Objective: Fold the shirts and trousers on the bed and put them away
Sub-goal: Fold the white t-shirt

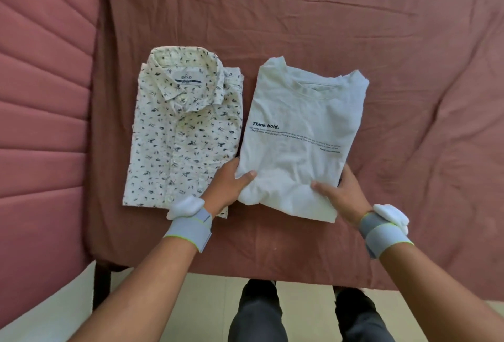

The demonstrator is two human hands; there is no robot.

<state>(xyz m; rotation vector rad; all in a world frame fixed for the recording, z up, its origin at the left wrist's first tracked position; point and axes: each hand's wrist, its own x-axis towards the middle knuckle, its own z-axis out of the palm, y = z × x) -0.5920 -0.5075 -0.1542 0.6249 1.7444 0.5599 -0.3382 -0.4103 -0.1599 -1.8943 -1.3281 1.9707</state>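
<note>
A folded white T-shirt (302, 129) printed "Think bold." lies on the pink bed sheet (300, 14), collar away from me. My left hand (231, 183) grips its near left corner, thumb on top and fingers underneath. My right hand (338, 191) holds its near right edge the same way. Left of it, almost touching, lies a folded white button shirt with a dark leaf print (182, 134), collar up. My left wrist rests over that shirt's near right corner. No trousers are in view.
A padded pink headboard (41, 96) runs down the left side. The bed's near edge (245, 270) is just below my wrists, with pale floor (207, 309) and my legs beyond it. Wrinkled sheet spreads to the right and far side.
</note>
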